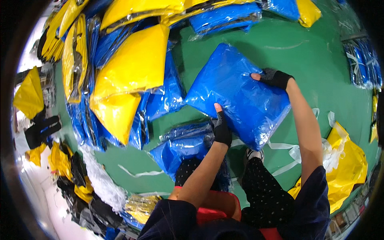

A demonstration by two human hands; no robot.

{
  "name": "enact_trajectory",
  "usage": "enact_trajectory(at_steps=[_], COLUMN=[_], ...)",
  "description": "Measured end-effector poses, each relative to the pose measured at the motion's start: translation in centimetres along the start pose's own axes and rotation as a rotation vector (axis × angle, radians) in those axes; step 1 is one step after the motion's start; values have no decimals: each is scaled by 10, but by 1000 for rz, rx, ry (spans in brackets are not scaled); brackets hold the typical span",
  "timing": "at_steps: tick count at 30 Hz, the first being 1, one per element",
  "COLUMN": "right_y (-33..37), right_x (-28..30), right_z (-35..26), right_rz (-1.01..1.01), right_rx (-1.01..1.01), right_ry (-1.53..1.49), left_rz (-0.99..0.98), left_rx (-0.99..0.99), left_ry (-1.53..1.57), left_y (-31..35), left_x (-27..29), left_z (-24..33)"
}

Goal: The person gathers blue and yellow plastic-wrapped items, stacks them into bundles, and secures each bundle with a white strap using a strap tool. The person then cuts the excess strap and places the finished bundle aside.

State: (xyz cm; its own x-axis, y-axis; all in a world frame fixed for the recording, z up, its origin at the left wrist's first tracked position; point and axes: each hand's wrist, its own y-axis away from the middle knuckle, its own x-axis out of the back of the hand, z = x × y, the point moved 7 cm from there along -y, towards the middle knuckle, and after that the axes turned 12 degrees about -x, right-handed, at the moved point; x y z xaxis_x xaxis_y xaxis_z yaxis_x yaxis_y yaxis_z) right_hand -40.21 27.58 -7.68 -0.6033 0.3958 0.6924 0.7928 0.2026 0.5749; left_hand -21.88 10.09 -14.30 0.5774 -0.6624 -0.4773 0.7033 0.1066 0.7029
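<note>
Fingers [255,76] of the gloved left hand [222,129] and right hand [275,77] are gripping a blue plastic-wrapped packet [240,94] between them.
Thumbs [217,107] are resting on top at opposite edges, other fingers mostly hidden, probably keeping the slippery packet flat. Yellow packets [132,60] are crowding the floor [320,60] left of the fingers; a blue bundle [186,145] is lying near the left ones, white ribbon [295,154] trailing below the right.

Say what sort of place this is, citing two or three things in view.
Probably a packing or storage area: yellow packets and blue packets, many in clear plastic, lie piled on the green floor, with tied blue bundles at the right and loose white strips scattered about.
</note>
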Motion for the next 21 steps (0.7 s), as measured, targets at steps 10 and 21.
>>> enact_trajectory(at_steps=[10,21], right_y=[99,265], right_x=[65,-133], right_z=[-56,-170], right_rz=[159,-479], right_rx=[118,-29], right_ry=[-894,-985], left_rz=[61,415], left_rx=[-253,-268], left_ry=[164,-681], left_y=[67,320], left_x=[0,266], left_z=[114,216])
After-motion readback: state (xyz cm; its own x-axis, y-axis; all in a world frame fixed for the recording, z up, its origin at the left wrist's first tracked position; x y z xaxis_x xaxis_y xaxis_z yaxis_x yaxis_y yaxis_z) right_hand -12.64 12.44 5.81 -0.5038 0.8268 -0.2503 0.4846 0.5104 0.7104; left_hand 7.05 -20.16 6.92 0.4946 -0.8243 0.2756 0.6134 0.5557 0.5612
